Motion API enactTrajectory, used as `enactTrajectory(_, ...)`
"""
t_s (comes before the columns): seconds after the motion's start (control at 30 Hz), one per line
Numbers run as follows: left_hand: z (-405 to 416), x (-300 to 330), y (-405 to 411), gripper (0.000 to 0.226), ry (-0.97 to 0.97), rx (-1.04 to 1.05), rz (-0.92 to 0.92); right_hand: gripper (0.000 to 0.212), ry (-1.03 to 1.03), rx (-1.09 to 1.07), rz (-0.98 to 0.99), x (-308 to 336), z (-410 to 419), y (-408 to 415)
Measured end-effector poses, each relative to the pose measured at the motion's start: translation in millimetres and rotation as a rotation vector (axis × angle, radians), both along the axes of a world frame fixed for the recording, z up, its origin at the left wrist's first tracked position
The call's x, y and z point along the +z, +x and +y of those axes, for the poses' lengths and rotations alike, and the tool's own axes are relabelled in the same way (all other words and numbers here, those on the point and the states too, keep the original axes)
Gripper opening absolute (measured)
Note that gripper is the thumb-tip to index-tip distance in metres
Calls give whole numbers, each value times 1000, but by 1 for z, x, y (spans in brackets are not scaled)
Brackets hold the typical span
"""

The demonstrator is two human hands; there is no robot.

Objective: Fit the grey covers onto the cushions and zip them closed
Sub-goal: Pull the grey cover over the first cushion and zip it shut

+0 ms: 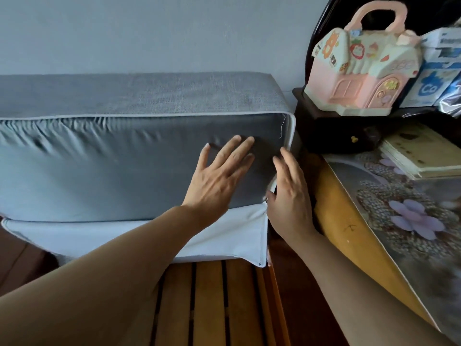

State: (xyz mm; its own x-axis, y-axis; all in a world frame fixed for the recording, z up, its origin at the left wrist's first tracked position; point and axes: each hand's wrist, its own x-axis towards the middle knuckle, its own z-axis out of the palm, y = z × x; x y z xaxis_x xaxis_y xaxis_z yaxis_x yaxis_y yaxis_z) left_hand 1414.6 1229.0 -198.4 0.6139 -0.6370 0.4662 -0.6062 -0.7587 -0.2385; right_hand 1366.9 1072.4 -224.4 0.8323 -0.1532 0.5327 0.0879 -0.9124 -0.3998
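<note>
A large block cushion stands on edge on a wooden slatted seat, wearing a grey cover [104, 166] with pale piping. Below the grey fabric, a strip of the white cushion [204, 240] shows along the bottom. My left hand [219, 176] lies flat with spread fingers on the grey face near its right end. Against the cushion's right edge, my right hand [289, 193] rests with straight fingers beside the piping at the corner. No zip is visible from here.
The wooden slatted seat [224, 303] runs below the cushion. To the right stand a table with a floral cloth [404, 216], a stack of pale boards [424, 153], a dark wooden stand [331, 128] and a pink toy house [361, 68]. A pale wall is behind.
</note>
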Motion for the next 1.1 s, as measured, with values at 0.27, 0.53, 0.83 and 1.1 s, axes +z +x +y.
enactTrajectory(0.27, -17, -64, -24, 77, 181, 196, 306, 62, 26, 67, 269, -62, -27, -7)
enactTrajectory(0.53, -30, -110, -22, 75, 211, 204, 323, 69, 203, 64, 381, -119, -22, 1)
enactTrajectory(0.83, -12, -138, -23, 78, 50, 252, 385, 23, 787, 99, 849, -159, -10, -7)
enactTrajectory(1.1, -3, -123, -44, 54, -178, 216, 510, 17, 1099, 188, 877, -121, -4, -28)
